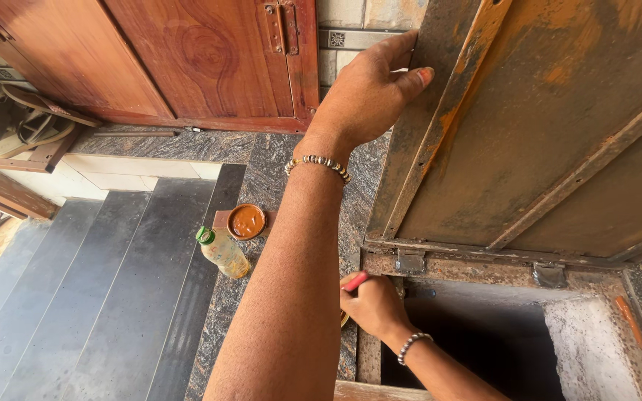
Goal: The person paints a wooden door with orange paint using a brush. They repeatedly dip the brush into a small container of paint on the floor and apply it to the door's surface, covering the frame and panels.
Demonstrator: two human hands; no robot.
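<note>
My left hand (369, 93) reaches up and grips the left edge of a rusty metal hatch lid (544, 134), which stands raised on its hinges. A beaded bracelet sits on that wrist. Lower down, my right hand (373, 304) is closed on a thin red-handled tool (356, 281), possibly a brush; its tip is hidden behind the hand. This hand rests at the left rim of the dark square opening (484, 349) under the lid. It also wears a bead bracelet.
A small round dish of brown paste (247, 220) and a plastic bottle with a green cap (223, 252) stand on the granite floor, left of my arm. Dark stone steps (98, 297) drop away at left. A reddish wooden door (209, 59) is behind, with sandals (9, 119) on a shelf.
</note>
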